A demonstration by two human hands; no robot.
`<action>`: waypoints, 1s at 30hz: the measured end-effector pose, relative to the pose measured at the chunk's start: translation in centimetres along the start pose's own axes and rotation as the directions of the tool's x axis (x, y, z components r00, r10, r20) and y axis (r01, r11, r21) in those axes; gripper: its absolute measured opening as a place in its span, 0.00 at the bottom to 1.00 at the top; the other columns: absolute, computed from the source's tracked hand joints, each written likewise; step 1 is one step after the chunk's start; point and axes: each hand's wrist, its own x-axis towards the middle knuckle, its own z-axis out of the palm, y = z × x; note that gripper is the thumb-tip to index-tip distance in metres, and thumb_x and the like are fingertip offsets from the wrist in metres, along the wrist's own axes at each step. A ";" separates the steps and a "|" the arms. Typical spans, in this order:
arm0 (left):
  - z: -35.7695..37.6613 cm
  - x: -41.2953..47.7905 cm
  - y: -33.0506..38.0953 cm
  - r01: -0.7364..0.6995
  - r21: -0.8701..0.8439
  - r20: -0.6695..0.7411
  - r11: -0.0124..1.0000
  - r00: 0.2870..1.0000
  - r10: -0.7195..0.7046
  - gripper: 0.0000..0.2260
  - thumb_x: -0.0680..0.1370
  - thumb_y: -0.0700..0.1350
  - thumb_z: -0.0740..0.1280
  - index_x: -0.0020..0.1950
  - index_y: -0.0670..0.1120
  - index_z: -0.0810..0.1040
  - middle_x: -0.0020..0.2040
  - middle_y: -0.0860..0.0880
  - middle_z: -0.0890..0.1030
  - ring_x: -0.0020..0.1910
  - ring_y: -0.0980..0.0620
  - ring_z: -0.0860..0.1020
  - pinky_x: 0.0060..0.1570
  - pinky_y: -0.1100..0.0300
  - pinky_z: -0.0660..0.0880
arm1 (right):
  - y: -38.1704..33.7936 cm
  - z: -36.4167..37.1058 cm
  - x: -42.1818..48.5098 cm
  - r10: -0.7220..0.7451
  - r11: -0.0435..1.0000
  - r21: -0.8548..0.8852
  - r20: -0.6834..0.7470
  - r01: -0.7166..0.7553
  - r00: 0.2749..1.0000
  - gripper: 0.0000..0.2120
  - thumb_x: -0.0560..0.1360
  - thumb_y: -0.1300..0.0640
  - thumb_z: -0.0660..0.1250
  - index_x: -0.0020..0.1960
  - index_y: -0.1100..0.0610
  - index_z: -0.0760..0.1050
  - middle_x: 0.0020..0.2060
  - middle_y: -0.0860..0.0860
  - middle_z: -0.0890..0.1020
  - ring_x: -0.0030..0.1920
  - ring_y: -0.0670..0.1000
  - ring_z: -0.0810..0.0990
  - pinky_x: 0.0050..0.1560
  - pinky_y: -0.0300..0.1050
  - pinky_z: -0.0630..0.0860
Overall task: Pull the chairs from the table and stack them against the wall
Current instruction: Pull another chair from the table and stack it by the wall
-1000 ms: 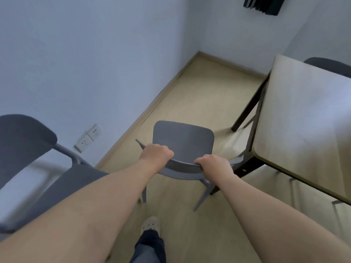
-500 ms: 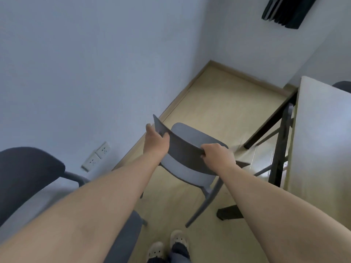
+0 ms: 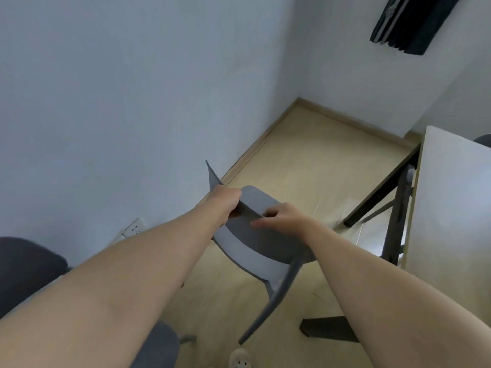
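A grey plastic chair (image 3: 255, 251) hangs tilted in the air in the middle of the view, its legs off the floor. My left hand (image 3: 224, 199) grips the left end of its backrest. My right hand (image 3: 281, 219) rests on the backrest's right part with the fingers loosely spread over the edge. A second dark grey chair (image 3: 29, 264) stands at the lower left by the white wall (image 3: 132, 88). The light wooden table (image 3: 451, 208) with black legs stands at the right.
A third chair's back (image 3: 483, 140) peeks out behind the table's far edge. Wall sockets (image 3: 132, 229) sit low on the left wall. A black object (image 3: 411, 22) hangs on the far wall. Bare wooden floor (image 3: 318, 160) stretches toward the corner.
The chair has been lifted off the floor, tilted and swung toward the left wall. My right hand's grip has loosened on the backrest. My view has turned left, away from the table.
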 end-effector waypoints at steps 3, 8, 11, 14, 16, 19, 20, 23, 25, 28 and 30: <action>0.2 0.5 1.0 -0.027 0.060 -0.001 0.998 1.000 0.027 0.13 0.77 0.37 0.60 0.61 0.37 0.71 0.51 0.40 0.75 0.56 0.42 0.79 0.54 0.55 0.79 | 1.4 -2.6 0.0 0.090 0.875 0.474 0.050 -0.103 0.995 0.19 0.78 0.40 0.56 0.45 0.53 0.76 0.44 0.52 0.79 0.44 0.51 0.77 0.53 0.48 0.73; -1.9 1.3 1.1 -0.085 0.170 -0.035 0.982 0.995 0.092 0.04 0.79 0.37 0.59 0.52 0.39 0.70 0.38 0.43 0.76 0.33 0.47 0.79 0.37 0.59 0.78 | 3.9 -2.3 1.4 0.351 0.908 0.293 -0.143 -0.300 0.925 0.13 0.79 0.50 0.59 0.52 0.61 0.72 0.36 0.52 0.75 0.33 0.50 0.71 0.41 0.45 0.69; -3.6 2.2 -0.6 -0.145 0.340 -0.292 0.929 0.923 0.251 0.12 0.81 0.41 0.56 0.58 0.36 0.73 0.47 0.41 0.80 0.43 0.41 0.81 0.37 0.56 0.74 | 3.4 -0.7 2.1 0.346 0.921 0.201 -0.025 -0.334 0.938 0.18 0.80 0.50 0.58 0.63 0.62 0.71 0.36 0.50 0.75 0.34 0.49 0.73 0.43 0.45 0.70; -6.0 3.3 -3.2 -0.094 0.284 -0.401 0.954 0.892 0.207 0.13 0.80 0.41 0.57 0.58 0.36 0.75 0.55 0.38 0.80 0.49 0.39 0.78 0.38 0.57 0.69 | 1.5 1.3 2.9 0.331 0.927 0.186 0.004 -0.326 0.944 0.20 0.80 0.50 0.58 0.67 0.61 0.70 0.43 0.52 0.77 0.35 0.48 0.74 0.43 0.45 0.70; -7.9 3.9 -4.5 -0.086 0.255 -0.367 0.963 0.913 0.179 0.08 0.77 0.37 0.59 0.52 0.38 0.76 0.49 0.41 0.79 0.42 0.43 0.73 0.30 0.62 0.66 | 0.2 2.6 3.5 0.322 0.933 0.168 0.003 -0.318 0.947 0.20 0.80 0.51 0.57 0.67 0.61 0.70 0.46 0.54 0.77 0.38 0.50 0.75 0.42 0.44 0.70; -10.5 5.0 -5.9 -0.076 0.241 -0.342 0.967 0.926 0.158 0.06 0.75 0.33 0.58 0.41 0.42 0.70 0.36 0.47 0.72 0.40 0.45 0.69 0.26 0.63 0.59 | -1.9 4.9 4.5 0.289 0.946 0.138 0.045 -0.293 0.956 0.19 0.80 0.51 0.57 0.66 0.61 0.70 0.49 0.54 0.77 0.43 0.52 0.76 0.45 0.46 0.71; -11.2 5.5 -6.4 -0.077 0.225 -0.328 0.971 0.933 0.150 0.05 0.75 0.34 0.59 0.42 0.42 0.71 0.35 0.49 0.71 0.41 0.45 0.70 0.27 0.63 0.61 | -2.6 5.6 4.8 0.276 0.951 0.130 0.054 -0.281 0.960 0.19 0.80 0.51 0.57 0.65 0.61 0.70 0.49 0.54 0.77 0.43 0.52 0.76 0.46 0.46 0.71; -12.6 6.4 -7.2 -0.057 0.120 -0.318 0.991 0.944 0.093 0.08 0.76 0.37 0.62 0.55 0.42 0.74 0.47 0.46 0.78 0.45 0.45 0.73 0.35 0.60 0.70 | -4.3 7.5 5.4 0.266 0.958 0.088 0.075 -0.272 0.961 0.18 0.81 0.51 0.56 0.64 0.61 0.71 0.50 0.54 0.77 0.46 0.53 0.76 0.48 0.47 0.72; -12.6 6.3 -7.3 -0.002 0.051 -0.278 0.999 0.960 0.016 0.13 0.77 0.37 0.61 0.62 0.40 0.69 0.55 0.43 0.77 0.46 0.45 0.73 0.35 0.58 0.71 | -5.4 8.5 5.9 0.265 0.961 0.053 0.097 -0.271 0.959 0.18 0.81 0.51 0.56 0.64 0.62 0.71 0.50 0.54 0.77 0.47 0.53 0.77 0.48 0.47 0.73; -11.8 4.9 -7.8 0.102 0.095 -0.132 0.990 0.987 -0.089 0.16 0.77 0.36 0.61 0.62 0.43 0.61 0.50 0.44 0.70 0.47 0.44 0.71 0.30 0.57 0.73 | -7.1 9.8 6.7 0.255 0.966 0.019 0.115 -0.259 0.960 0.18 0.81 0.51 0.56 0.64 0.62 0.71 0.49 0.54 0.78 0.47 0.53 0.77 0.49 0.46 0.73; -11.6 4.2 -8.1 0.075 0.116 -0.089 0.990 0.994 -0.065 0.15 0.77 0.33 0.61 0.58 0.45 0.60 0.42 0.48 0.69 0.46 0.44 0.71 0.28 0.57 0.75 | -7.8 10.4 7.3 0.244 0.968 0.023 0.113 -0.249 0.963 0.18 0.81 0.51 0.57 0.64 0.61 0.71 0.50 0.54 0.78 0.48 0.53 0.77 0.51 0.47 0.74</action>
